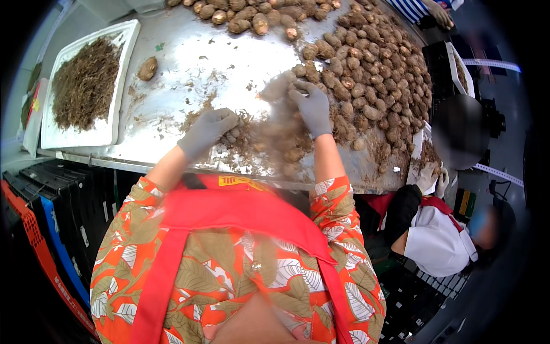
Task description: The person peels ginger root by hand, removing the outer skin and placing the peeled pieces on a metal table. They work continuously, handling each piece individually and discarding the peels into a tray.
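My left hand, in a grey glove, is low over the metal table with its fingers curled; whether something is inside them cannot be told. To its right, my right hand, gloved alike, has thumb and forefinger bent towards each other at the left edge of a big heap of brown taro corms. A blurred brown shape lies just left of those fingertips, and I cannot tell if they touch it. Loose root fibres and peelings are strewn between and below both hands, partly blurred.
A white foam tray holding brown root fibres stands at left, with a single corm beside it. More corms lie at the far edge. Stacked crates are below left. Co-workers' gloved hands show at right and top right.
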Action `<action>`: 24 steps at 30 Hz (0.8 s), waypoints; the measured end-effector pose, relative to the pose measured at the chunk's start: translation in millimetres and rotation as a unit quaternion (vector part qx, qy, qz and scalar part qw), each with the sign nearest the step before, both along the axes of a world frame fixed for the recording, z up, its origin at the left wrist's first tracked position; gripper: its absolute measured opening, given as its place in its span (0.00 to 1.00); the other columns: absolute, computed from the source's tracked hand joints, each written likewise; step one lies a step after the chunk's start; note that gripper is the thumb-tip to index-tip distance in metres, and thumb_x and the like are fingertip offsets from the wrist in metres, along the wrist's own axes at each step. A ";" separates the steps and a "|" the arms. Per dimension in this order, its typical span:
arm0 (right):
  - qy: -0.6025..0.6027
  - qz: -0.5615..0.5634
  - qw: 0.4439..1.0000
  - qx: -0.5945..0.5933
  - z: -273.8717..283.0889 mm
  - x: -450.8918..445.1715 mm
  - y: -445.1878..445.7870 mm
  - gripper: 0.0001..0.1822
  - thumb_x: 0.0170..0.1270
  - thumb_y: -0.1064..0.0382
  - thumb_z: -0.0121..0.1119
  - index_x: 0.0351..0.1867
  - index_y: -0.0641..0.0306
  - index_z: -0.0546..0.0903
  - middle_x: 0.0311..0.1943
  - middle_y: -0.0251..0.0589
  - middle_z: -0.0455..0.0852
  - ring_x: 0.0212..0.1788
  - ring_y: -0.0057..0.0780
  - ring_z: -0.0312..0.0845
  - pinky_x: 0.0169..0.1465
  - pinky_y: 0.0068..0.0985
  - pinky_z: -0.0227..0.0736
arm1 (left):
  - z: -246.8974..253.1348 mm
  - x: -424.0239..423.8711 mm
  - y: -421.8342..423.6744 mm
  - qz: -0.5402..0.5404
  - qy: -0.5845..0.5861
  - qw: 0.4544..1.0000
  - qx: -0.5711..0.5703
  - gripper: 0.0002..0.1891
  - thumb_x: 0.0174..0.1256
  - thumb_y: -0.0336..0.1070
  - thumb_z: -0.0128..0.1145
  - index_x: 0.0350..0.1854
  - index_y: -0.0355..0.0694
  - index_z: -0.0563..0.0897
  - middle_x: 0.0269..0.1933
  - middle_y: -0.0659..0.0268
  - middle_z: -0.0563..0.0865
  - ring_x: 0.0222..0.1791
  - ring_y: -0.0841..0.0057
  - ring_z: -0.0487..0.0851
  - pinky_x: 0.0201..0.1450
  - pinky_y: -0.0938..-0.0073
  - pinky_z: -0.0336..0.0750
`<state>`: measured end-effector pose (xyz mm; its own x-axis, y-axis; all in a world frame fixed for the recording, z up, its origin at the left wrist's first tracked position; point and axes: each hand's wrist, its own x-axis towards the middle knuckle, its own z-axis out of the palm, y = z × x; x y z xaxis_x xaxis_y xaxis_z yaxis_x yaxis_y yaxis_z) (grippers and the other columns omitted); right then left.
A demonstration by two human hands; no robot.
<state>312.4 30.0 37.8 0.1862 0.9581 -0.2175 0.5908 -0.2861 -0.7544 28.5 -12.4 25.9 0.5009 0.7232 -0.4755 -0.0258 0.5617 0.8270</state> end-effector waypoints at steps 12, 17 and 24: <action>-0.216 0.144 0.963 -0.075 24.7 -61.1 28.9 0.26 0.59 0.47 0.64 0.52 0.65 0.82 0.52 0.54 0.86 0.53 0.48 0.84 0.55 0.39 0.79 | -12.5 0.4 5.8 -0.019 0.025 0.999 0.030 0.15 0.77 0.42 0.53 0.47 0.34 0.84 0.35 0.67 0.85 0.36 0.82 0.84 0.41 0.78 0.81; 0.184 0.062 0.981 -0.025 24.5 -58.6 -1.5 0.26 0.59 0.56 0.69 0.56 0.67 0.78 0.48 0.42 0.87 0.48 0.32 0.83 0.54 0.28 0.78 | -13.7 6.0 11.7 -0.005 0.057 0.993 0.106 0.19 0.77 0.43 0.53 0.59 0.33 0.80 0.42 0.64 0.85 0.40 0.80 0.84 0.45 0.75 0.82; 0.299 0.046 0.952 0.049 27.8 -81.2 -44.5 0.21 0.63 0.62 0.67 0.57 0.66 0.80 0.47 0.38 0.87 0.48 0.26 0.80 0.55 0.25 0.76 | 19.7 14.7 14.3 0.010 -0.116 0.989 0.091 0.26 0.75 0.41 0.57 0.70 0.34 0.70 0.58 0.59 0.82 0.53 0.75 0.84 0.51 0.73 0.84</action>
